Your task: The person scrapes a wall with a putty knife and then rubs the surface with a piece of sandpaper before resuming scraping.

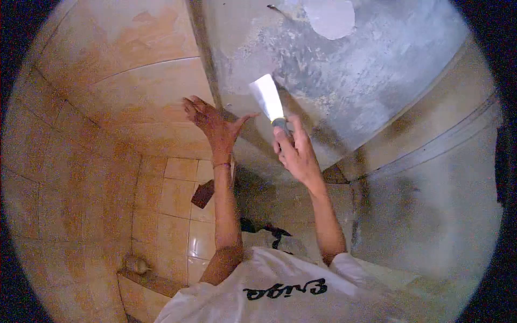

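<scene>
My right hand (301, 160) is wrapped round the grey handle of a putty knife (267, 98). Its wide, bright metal blade points up and away from me, over a grey, patchy surface (344, 81). To its left, my left hand (218, 131) holds nothing. Its fingers are spread and slightly blurred, with the thumb stretched toward the knife. Behind that hand runs the edge between the orange-beige tiles (167, 89) and the grey surface. A pale, rounded patch (331, 17) shows at the top of the grey surface.
Tiled floor (175, 199) lies below my left arm, with a dark reddish flat piece (203, 194) on it. A small rounded object (137, 264) sits at the lower left by a ledge (153, 284). A curved grey wall (425, 194) stands on the right.
</scene>
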{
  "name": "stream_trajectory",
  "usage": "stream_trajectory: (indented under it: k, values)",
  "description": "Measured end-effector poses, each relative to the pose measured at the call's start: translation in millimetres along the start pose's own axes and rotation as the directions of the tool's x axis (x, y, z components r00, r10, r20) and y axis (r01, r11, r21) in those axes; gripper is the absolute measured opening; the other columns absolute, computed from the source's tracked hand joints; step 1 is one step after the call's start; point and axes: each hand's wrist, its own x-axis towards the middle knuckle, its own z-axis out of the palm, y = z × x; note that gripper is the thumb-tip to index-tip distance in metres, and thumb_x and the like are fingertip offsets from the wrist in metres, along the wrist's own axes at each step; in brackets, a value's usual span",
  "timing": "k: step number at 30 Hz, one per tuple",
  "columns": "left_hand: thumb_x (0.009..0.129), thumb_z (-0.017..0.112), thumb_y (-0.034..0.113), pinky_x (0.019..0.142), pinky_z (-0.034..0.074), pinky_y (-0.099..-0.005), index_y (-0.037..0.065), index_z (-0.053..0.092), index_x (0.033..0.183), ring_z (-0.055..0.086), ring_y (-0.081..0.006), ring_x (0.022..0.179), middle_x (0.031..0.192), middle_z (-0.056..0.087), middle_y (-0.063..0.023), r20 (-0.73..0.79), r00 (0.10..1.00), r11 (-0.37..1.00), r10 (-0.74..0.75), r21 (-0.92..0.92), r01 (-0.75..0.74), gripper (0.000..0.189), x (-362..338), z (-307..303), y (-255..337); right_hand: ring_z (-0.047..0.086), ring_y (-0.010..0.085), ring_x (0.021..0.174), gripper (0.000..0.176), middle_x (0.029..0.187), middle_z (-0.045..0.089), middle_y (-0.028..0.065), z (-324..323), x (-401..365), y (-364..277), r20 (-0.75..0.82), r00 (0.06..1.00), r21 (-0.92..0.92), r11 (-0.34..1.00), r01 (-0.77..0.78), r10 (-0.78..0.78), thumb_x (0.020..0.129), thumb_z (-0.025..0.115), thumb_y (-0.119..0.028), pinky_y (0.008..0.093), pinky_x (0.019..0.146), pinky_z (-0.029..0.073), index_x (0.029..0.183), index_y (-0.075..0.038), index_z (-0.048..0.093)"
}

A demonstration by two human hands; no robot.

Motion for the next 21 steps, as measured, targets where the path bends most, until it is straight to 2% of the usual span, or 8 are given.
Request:
stream_trajectory:
  k: [1, 2, 5, 9, 12, 15, 17, 21]
  values:
    - [0.054, 0.08, 0.084, 0.125, -0.001, -0.0605, -0.007, -0.008, 0.16, -0.012, -0.0481, 0.155, 0.166, -0.013, -0.0342, 0.0, 1.0, 1.0, -0.011, 0.021, 0.011, 0.165, -1, 0, 1, 0.069, 0.0255, 0.085, 0.035, 0.092, 0.071, 0.013, 0, 5, 3, 0.025, 1.0, -0.139, 0.99, 0.022, -0.019, 0.103, 0.062, -0.028, 0.0371, 0.079, 0.054, 0.127, -0.003, 0.057]
    - [0.054, 0.08, 0.084, 0.125, -0.001, -0.0605, -0.007, -0.008, 0.16, -0.012, -0.0481, 0.155, 0.166, -0.013, -0.0342, 0.0, 1.0, 1.0, -0.016, 0.023, 0.016, 0.165, 0, 0, 0, 0.072, 0.033, 0.093, 0.035, 0.1, 0.073, 0.0171, 2, 14, 23, -0.007, 0.961, -0.229, 0.936, 0.268, -0.277, 0.102, 0.063, -0.029, 0.0407, 0.083, 0.055, 0.126, -0.003, 0.059]
    - [0.055, 0.08, 0.084, 0.124, -0.003, -0.0611, -0.006, -0.009, 0.161, -0.013, -0.0477, 0.155, 0.166, -0.015, -0.0341, -0.019, 0.999, 0.999, 0.042, -0.011, -0.042, 0.165, 1, 4, -8, 0.071, 0.0373, 0.105, 0.036, 0.111, 0.072, 0.0215, 0, 18, 11, 0.033, 0.942, -0.354, 0.878, 0.323, -0.333, 0.101, 0.065, -0.028, 0.0432, 0.09, 0.054, 0.127, -0.003, 0.061]
    - [0.053, 0.078, 0.087, 0.121, -0.005, -0.0661, -0.001, -0.016, 0.16, -0.017, -0.0505, 0.153, 0.165, -0.02, -0.0333, -0.061, 0.997, 0.999, 0.051, 0.01, -0.05, 0.167, -2, 10, -11, 0.069, 0.0369, 0.111, 0.036, 0.117, 0.071, 0.0229, 1, 12, -2, -0.051, 0.937, -0.323, 0.893, 0.312, -0.346, 0.1, 0.066, -0.027, 0.0423, 0.096, 0.052, 0.127, -0.003, 0.062]
    - [0.052, 0.076, 0.089, 0.12, -0.005, -0.0689, 0.001, -0.019, 0.16, -0.018, -0.0528, 0.152, 0.165, -0.02, -0.0335, -0.084, 0.996, 0.998, 0.044, 0.039, -0.041, 0.169, 0, 19, -16, 0.069, 0.035, 0.111, 0.035, 0.115, 0.071, 0.0209, -4, 10, -9, -0.097, 0.93, -0.424, 0.86, 0.285, -0.356, 0.1, 0.067, -0.022, 0.0405, 0.097, 0.052, 0.128, -0.002, 0.061]
    - [0.051, 0.075, 0.091, 0.119, -0.004, -0.07, 0.001, -0.02, 0.16, -0.016, -0.0541, 0.152, 0.165, -0.018, -0.0344, -0.072, 0.997, 0.998, 0.019, 0.065, -0.014, 0.17, -3, 17, -16, 0.07, 0.0325, 0.11, 0.034, 0.114, 0.071, 0.0186, -10, 5, -12, -0.096, 0.888, -0.352, 0.85, 0.393, -0.45, 0.1, 0.066, -0.018, 0.039, 0.098, 0.052, 0.129, -0.002, 0.06]
    - [0.051, 0.074, 0.091, 0.119, -0.004, -0.0703, 0.001, -0.021, 0.16, -0.015, -0.0544, 0.152, 0.165, -0.017, -0.035, -0.087, 0.995, 0.997, 0.04, 0.072, -0.034, 0.171, 0, 18, -15, 0.07, 0.0302, 0.109, 0.031, 0.112, 0.071, 0.0175, -12, 3, -5, -0.145, 0.896, -0.285, 0.885, 0.368, -0.419, 0.1, 0.064, -0.014, 0.0386, 0.098, 0.052, 0.128, -0.001, 0.06]
    - [0.05, 0.075, 0.09, 0.118, -0.004, -0.0714, 0.003, -0.021, 0.16, -0.014, -0.0548, 0.153, 0.165, -0.018, -0.0342, -0.099, 0.993, 0.997, 0.066, 0.04, -0.062, 0.17, -2, 19, -19, 0.069, 0.0314, 0.112, 0.035, 0.12, 0.071, 0.0176, -4, -4, -1, -0.182, 0.899, -0.338, 0.884, 0.323, -0.398, 0.1, 0.064, -0.013, 0.0392, 0.099, 0.052, 0.133, -0.003, 0.059]
